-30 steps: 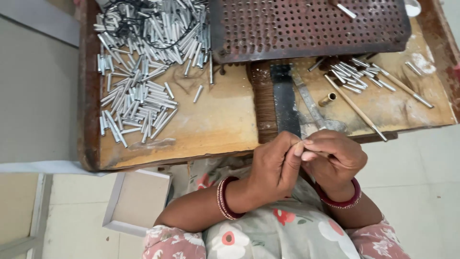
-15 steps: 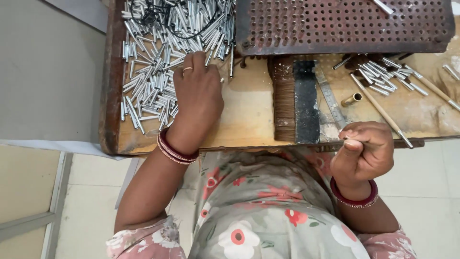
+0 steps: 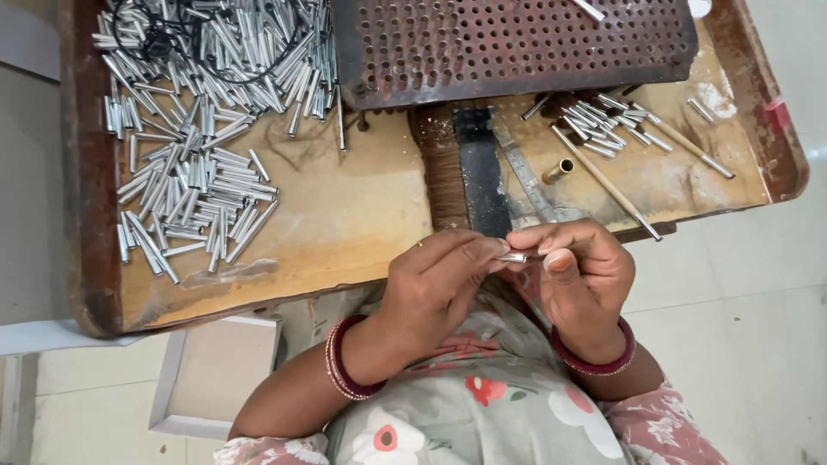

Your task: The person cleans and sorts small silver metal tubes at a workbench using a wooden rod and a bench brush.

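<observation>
Head view: wooden table [image 3: 345, 224] beyond the fingertips, heaped tubes [image 3: 198, 172] up-left within reach. Left hand [image 3: 435, 284] and right hand [image 3: 581, 275] meeting above the lap, both pinching one small metal tube [image 3: 513, 257], probably for fitting. Long axis level, pointing left-right between fingertips.

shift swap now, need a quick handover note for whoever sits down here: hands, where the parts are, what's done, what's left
Left hand and right hand meet above the near edge of the wooden workbench, pinching one small metal tube between their fingertips.
Parts: big loose pile of metal tubes on the bench's left; smaller batch on the right beside thin sticks and a brass piece.
Perforated metal plate lies at the far side.
Done: one tube picked up, in hand.
Left: judging by its size, most of the left pile looks unhandled.
</observation>
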